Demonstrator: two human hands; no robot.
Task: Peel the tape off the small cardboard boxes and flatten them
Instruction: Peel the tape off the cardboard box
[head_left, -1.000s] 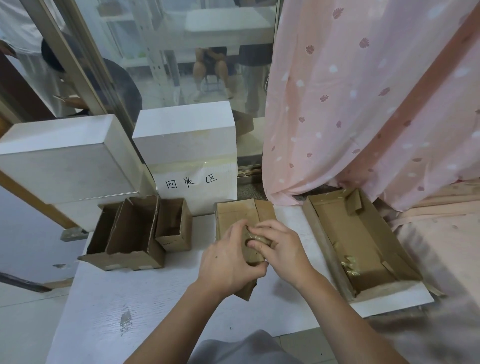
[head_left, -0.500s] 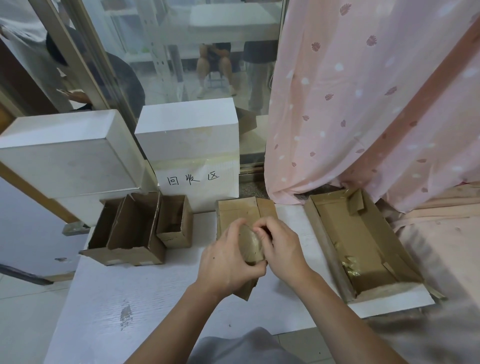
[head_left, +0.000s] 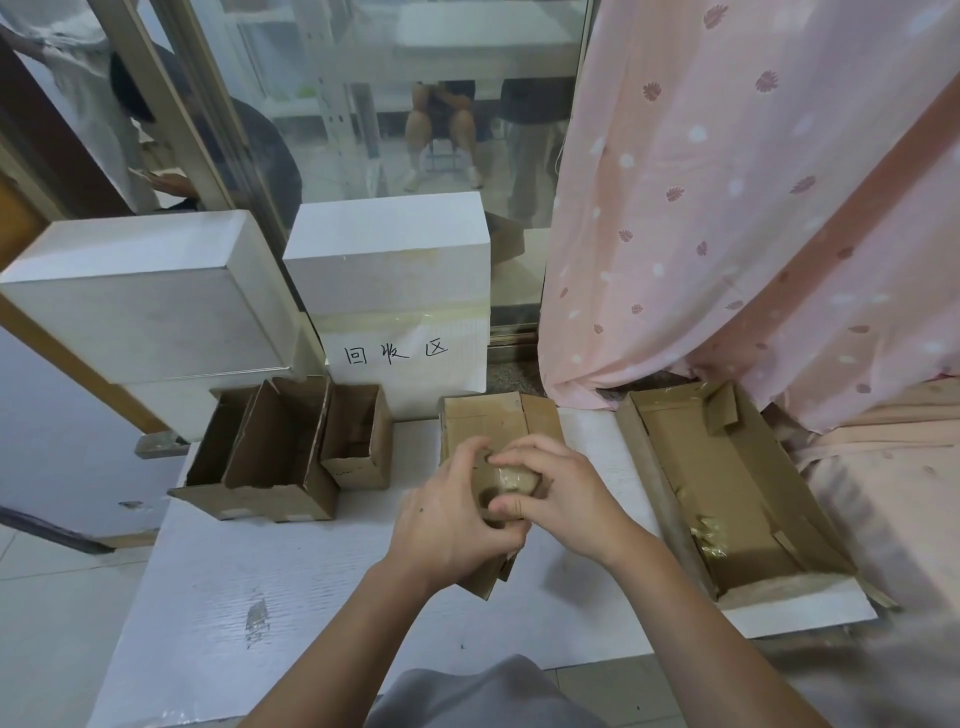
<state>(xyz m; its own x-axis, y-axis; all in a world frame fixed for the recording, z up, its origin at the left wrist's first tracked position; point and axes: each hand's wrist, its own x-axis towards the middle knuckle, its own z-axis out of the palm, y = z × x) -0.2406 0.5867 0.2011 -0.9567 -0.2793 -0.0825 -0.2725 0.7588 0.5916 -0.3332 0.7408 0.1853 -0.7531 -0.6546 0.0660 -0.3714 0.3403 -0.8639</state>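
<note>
A flattened brown cardboard box lies on the white table, partly under my hands. Above it my left hand and my right hand meet around a crumpled wad of clear tape. My right thumb and fingers pinch the wad; my left fingers curl against its left side. A corner of cardboard sticks out below my left hand. To the left stand two open small boxes, a larger one and a smaller one.
A shallow open cardboard tray with balls of tape in it sits at the table's right end. Two white boxes stand at the back, one with handwriting. A pink curtain hangs at the right. People show behind the glass.
My hands have stayed together over the flattened box, working the tape. The wad now looks more bunched between my fingers, and my right hand covers more of it.
</note>
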